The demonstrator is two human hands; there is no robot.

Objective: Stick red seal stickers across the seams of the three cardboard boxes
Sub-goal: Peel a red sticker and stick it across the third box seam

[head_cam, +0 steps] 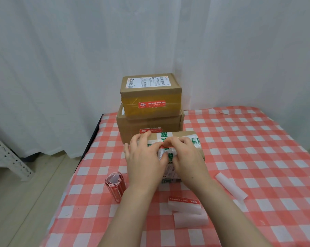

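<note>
Two cardboard boxes are stacked at the table's far edge. The top box has a red seal sticker on its front; the lower box also shows a red sticker. In front lies a small box with green-printed white tape. My left hand and my right hand rest on its top, fingertips meeting on a red sticker mostly hidden under them. Whether the fingers press or pinch it is unclear.
A roll of red stickers lies left of my left forearm. A loose sticker on white backing and peeled backing strips lie near my right forearm. The checkered tablecloth ends at the left edge; a metal shelf leg stands on the floor.
</note>
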